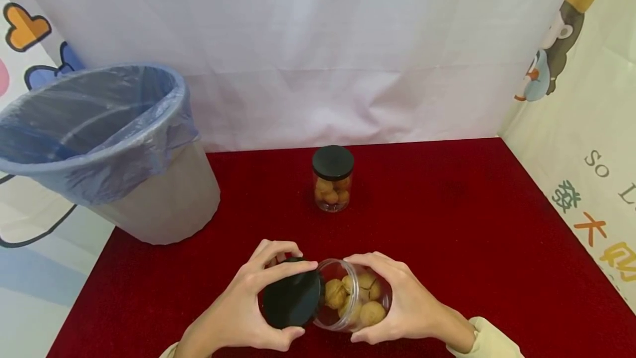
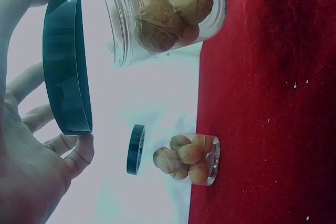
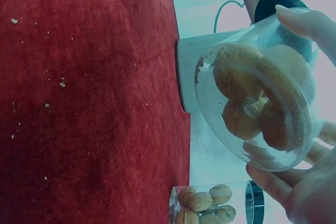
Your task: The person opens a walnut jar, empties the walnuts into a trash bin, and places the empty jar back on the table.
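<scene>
My left hand (image 1: 258,291) grips a black screw lid (image 1: 292,294) by its edge, thumb on one side and fingers on the other. The lid is off its jar; a gap shows between them in the left wrist view. My right hand (image 1: 397,297) holds the clear plastic jar (image 1: 348,314), which is tilted with its mouth toward the lid. Several walnuts (image 2: 193,1) lie inside that jar. In the right wrist view the jar's round bottom (image 3: 252,103) faces the camera, raised above the red cloth.
A second walnut jar (image 1: 333,181) with its black lid on stands farther back on the red tablecloth (image 1: 422,198). At the left is a waste bin (image 1: 164,203) lined with a blue bag. White cloth (image 1: 318,70) hangs behind. Small crumbs (image 3: 62,83) dot the tablecloth.
</scene>
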`<state>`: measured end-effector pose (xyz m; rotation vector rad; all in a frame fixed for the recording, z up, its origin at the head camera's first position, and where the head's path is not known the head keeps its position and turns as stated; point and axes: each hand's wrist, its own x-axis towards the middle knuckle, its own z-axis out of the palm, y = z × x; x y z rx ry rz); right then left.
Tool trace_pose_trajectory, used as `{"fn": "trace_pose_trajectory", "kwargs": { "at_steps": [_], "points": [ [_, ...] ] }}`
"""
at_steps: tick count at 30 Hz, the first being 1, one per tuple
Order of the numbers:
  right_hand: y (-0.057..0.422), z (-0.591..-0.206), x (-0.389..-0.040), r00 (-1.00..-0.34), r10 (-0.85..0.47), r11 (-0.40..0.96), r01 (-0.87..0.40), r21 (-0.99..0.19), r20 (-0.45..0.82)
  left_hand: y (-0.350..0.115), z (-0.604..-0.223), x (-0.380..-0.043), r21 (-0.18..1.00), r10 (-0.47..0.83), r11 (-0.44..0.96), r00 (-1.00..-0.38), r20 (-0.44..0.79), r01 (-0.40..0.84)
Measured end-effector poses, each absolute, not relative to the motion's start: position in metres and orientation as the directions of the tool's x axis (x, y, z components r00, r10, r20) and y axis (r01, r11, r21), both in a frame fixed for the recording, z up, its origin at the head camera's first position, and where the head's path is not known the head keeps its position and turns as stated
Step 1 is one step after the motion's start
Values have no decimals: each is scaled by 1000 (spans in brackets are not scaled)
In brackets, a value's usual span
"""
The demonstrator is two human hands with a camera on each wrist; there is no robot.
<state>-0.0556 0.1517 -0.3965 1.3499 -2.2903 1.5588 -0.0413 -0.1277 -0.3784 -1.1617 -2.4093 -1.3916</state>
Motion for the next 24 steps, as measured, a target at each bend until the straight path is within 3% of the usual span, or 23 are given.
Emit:
{"fn": "trace_pose_trajectory", "kwargs": {
  "at_steps": [11,24],
  "points": [
    [158,-411,-58,-624,-621,126,-677,-725,474,-132,-382,-40,688,558,310,-711,427,656],
    [153,-383,-49,-636,-613,132,-668,-733,469,-138,-390,-40,705,554,340,-738,384,622]
  ]
}}
